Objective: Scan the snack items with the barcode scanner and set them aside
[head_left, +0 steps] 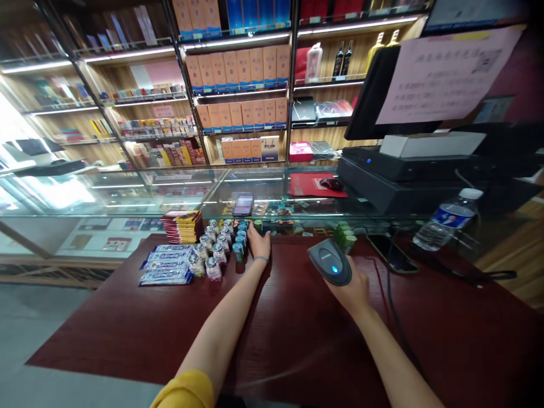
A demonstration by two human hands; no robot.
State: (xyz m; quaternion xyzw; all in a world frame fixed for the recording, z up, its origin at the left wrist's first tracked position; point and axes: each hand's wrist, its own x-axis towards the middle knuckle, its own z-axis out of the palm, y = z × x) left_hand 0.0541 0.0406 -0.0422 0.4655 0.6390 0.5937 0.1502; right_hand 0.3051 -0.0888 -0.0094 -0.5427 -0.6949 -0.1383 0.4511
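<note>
My left hand (260, 245) reaches to the back of the dark red tabletop, thumb and fingers around a small green canister (258, 225) that is mostly hidden. Just left of it runs a row of small blue canisters (238, 249). Clear jars with silvery lids (213, 268) form rows beside these. My right hand (355, 286) is wrapped around the handle of a dark barcode scanner (330, 263), whose blue light is lit. Beyond the scanner, several green canisters (347, 240) stand close together.
Blue-and-white packets (165, 275) and stacked red-yellow packs (182, 228) lie left. A phone (391, 253), a cable (393, 300) and a water bottle (446, 221) are right. A glass counter (191, 190) borders the back; a monitor (369, 93) stands behind right.
</note>
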